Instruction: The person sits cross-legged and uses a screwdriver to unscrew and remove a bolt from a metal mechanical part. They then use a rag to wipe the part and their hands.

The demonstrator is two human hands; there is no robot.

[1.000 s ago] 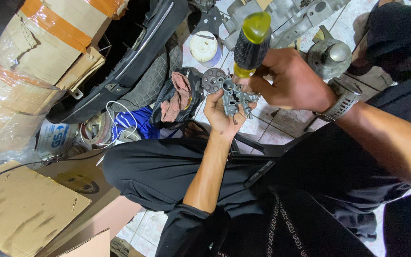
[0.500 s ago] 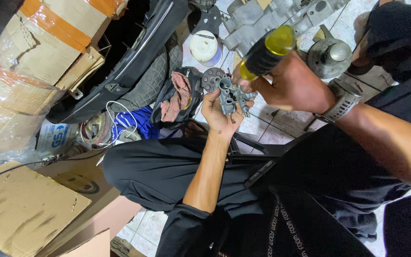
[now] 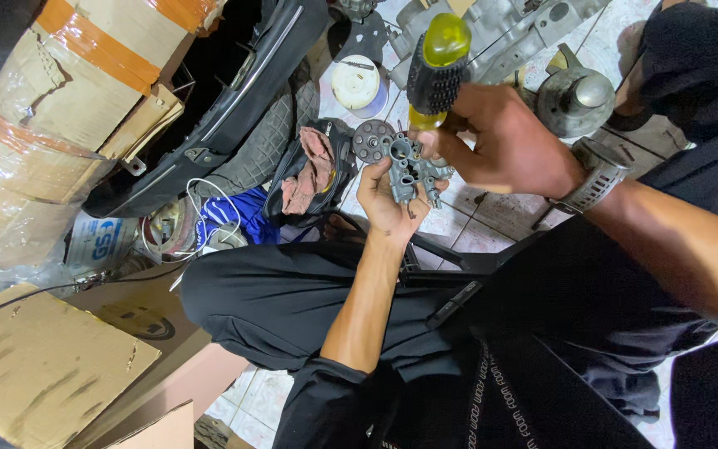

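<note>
Grey cast-metal carburettor body [image 3: 409,170] sits cupped in my left hand [image 3: 388,204] to steady it, while my right hand [image 3: 500,141] grips the yellow-and-black-handled screwdriver [image 3: 435,71] against it.

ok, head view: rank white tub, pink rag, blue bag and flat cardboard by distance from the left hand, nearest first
1. Pink rag: just beside the left hand, toward the image's left.
2. White tub: above it in the image, on the tiled floor.
3. Blue bag: further left, past the rag.
4. Flat cardboard: bottom left corner, clearly farthest.
</note>
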